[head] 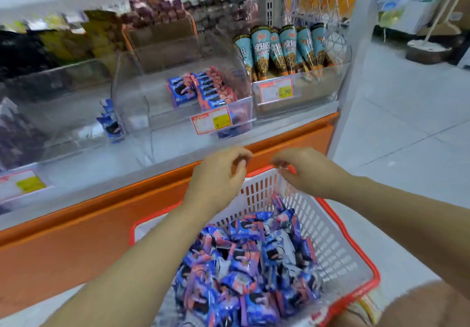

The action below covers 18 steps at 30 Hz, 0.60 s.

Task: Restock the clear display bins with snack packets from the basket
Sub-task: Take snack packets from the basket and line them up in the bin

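Left grip point(218, 174) & right grip point(304, 174) hovered over far rim of basket point(338, 245), fingers loosely curled, nothing held. Snack packets point(254, 263) lay piled in basket; clear bin point(157, 113) on shelf above held a few stocked packets point(201, 90)
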Tool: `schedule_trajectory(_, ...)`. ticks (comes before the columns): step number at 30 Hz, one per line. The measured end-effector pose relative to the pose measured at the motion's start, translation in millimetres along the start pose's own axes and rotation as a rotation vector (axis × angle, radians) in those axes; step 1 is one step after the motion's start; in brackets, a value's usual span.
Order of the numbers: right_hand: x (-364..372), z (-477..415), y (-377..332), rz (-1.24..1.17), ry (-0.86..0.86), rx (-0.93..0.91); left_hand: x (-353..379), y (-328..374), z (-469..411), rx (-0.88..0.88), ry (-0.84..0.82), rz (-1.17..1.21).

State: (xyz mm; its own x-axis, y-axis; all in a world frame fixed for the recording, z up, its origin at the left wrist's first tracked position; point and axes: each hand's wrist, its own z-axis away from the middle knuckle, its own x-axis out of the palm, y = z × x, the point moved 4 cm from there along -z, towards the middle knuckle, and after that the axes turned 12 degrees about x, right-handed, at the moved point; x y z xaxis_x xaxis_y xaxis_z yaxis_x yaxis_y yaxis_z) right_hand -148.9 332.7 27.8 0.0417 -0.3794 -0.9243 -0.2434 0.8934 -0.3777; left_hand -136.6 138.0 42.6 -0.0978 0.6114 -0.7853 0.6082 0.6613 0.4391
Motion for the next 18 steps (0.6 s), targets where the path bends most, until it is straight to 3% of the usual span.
schedule_trajectory(5, 85, 32, 36, 0.247, -0.459, 0.080, 84, -34, 79, -0.276, -0.478, 0.015)
schedule_trajectory(8, 137, 50, 50, 0.398, -0.673, 0.064, 119, -49, 116, -0.297, -0.708, -0.006)
schedule_trajectory(15, 219, 56, 23, 0.233, -0.827, 0.068, 159, -84, 170, -0.350, -0.971, -0.039)
schedule_trajectory(18, 245, 51, 9, 0.114, -0.849, 0.112, 163, -89, 174, -0.361, -0.971, -0.062)
